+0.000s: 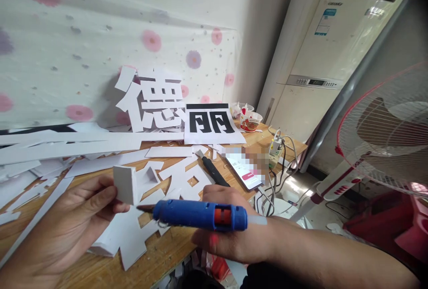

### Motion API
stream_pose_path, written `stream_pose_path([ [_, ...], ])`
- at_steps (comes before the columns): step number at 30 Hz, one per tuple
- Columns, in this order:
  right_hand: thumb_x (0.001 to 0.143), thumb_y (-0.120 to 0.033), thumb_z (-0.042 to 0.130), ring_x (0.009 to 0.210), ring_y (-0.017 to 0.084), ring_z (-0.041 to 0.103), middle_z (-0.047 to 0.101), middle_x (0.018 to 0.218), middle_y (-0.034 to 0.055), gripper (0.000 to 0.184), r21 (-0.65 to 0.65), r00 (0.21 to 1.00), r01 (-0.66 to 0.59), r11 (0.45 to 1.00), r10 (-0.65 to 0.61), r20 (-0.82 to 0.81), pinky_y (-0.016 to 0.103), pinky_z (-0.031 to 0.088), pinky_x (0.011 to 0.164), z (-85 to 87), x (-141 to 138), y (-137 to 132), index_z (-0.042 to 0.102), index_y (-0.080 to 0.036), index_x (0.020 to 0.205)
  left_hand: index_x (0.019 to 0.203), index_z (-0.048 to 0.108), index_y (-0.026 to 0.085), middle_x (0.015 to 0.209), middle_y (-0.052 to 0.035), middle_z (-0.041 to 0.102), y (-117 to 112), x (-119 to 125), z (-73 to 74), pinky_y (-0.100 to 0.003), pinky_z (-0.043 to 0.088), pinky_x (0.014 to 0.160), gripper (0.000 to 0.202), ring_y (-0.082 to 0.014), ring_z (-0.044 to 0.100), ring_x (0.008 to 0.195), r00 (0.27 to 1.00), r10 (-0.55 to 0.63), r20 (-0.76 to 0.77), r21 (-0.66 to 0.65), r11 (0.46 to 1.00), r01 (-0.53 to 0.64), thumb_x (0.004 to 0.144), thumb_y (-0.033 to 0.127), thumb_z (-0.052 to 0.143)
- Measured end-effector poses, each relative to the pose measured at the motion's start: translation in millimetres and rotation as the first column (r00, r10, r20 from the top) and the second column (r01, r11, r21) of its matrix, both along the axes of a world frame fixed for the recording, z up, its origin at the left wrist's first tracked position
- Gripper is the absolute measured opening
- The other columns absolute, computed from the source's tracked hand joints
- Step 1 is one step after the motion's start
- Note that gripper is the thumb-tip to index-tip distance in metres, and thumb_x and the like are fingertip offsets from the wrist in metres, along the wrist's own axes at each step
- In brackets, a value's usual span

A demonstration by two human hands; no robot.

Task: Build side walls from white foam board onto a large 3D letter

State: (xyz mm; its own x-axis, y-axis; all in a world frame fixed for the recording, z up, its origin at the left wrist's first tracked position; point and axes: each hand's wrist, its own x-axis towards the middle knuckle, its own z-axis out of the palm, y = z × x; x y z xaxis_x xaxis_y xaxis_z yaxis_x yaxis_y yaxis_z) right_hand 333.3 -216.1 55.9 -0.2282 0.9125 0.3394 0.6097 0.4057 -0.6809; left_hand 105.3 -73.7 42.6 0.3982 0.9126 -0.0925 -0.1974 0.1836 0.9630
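Between the thumb and fingers of my left hand [88,211] is a small white foam board piece [124,184], held upright. My right hand [230,240] is closed around a blue hot glue gun [187,214]. Its dark nozzle points left, close to the lower edge of the foam piece; whether they touch I cannot tell. A clear glue stick [257,220] sticks out of the gun's back end. Below both hands, a white foam cut-out character [132,240] lies on the wooden table [170,244], with some small walls standing on it.
A finished-looking white foam character [152,97] leans against the wall by a printed character sheet [214,124]. A black-handled cutter [214,171], a phone [244,168] and paper bowls [250,121] lie beyond. Foam strips [83,144] cover the left. Cables [284,159] and a fan [384,124] stand right.
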Motion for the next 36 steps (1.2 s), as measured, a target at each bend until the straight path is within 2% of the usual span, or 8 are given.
stream_pose_path([
  [2,0.076,-0.029,0.058,0.057,0.012,0.043,0.04,0.061,-0.0035,0.034,-0.02,0.997,0.028,0.999,-0.03,-0.065,0.026,0.04,0.056,3.0,0.4,-3.4,0.031,-0.023,0.058,0.074,0.071,0.017,0.065,0.001,0.067,-2.2,1.3,-1.5,-0.015,0.051,0.051,0.033,-0.0082,0.055,0.054,1.0,0.013,0.026,0.007,1.0,-0.013,0.049,0.028,0.091],
  [5,0.078,-0.029,0.055,0.059,0.013,0.047,0.045,0.064,-0.0018,0.029,-0.024,0.992,0.064,0.998,-0.066,-0.105,0.028,0.043,0.057,7.2,-0.1,-7.7,0.034,-0.023,0.059,0.075,0.069,0.016,0.066,0.0014,0.065,-4.8,1.6,-4.0,-0.015,0.051,0.052,0.032,-0.0082,0.058,0.054,0.996,-0.045,0.076,0.031,0.999,0.042,0.054,0.029,0.089],
  [10,0.079,-0.027,0.054,0.061,0.016,0.05,0.046,0.06,-0.0008,0.027,0.043,0.993,0.061,0.997,-0.056,-0.102,0.029,0.044,0.056,7.7,-4.7,-8.1,0.037,-0.024,0.06,0.077,0.069,0.014,0.066,-0.0008,0.066,-5.2,-0.9,-5.6,-0.016,0.051,0.052,0.031,-0.0096,0.061,0.053,0.985,-0.11,0.134,0.044,0.993,0.105,0.058,0.03,0.087],
  [15,0.079,-0.024,0.053,0.059,0.014,0.049,0.047,0.062,-0.0007,0.026,0.006,0.997,0.044,0.999,-0.044,-0.06,0.029,0.043,0.054,8.6,-9.6,-5.8,0.036,-0.023,0.059,0.074,0.069,0.014,0.065,-0.0007,0.067,-5.7,-1.3,-3.6,-0.016,0.051,0.051,0.028,-0.0085,0.059,0.052,0.973,-0.142,0.184,0.046,0.99,0.136,0.059,0.029,0.087],
  [26,0.082,-0.026,0.051,0.062,0.014,0.049,0.048,0.065,-0.0004,0.025,-0.073,0.999,0.036,0.997,-0.035,0.015,0.028,0.042,0.056,4.8,-6.6,-7.6,0.036,-0.022,0.062,0.078,0.068,0.013,0.069,-0.0012,0.066,-2.2,-5.1,-8.1,-0.017,0.052,0.054,0.025,-0.0088,0.06,0.056,0.971,-0.176,0.161,0.082,0.983,0.165,0.066,0.029,0.083],
  [36,0.083,-0.023,0.049,0.064,0.014,0.05,0.051,0.067,0.0005,0.025,-0.025,0.998,0.004,1.0,-0.003,0.06,0.028,0.043,0.058,7.8,-4.5,-8.5,0.035,-0.022,0.062,0.076,0.067,0.013,0.067,-0.0004,0.065,-0.5,-6.1,-10.4,-0.016,0.052,0.055,0.026,-0.0084,0.06,0.055,0.975,-0.187,0.124,0.084,0.981,0.177,0.066,0.031,0.083],
])
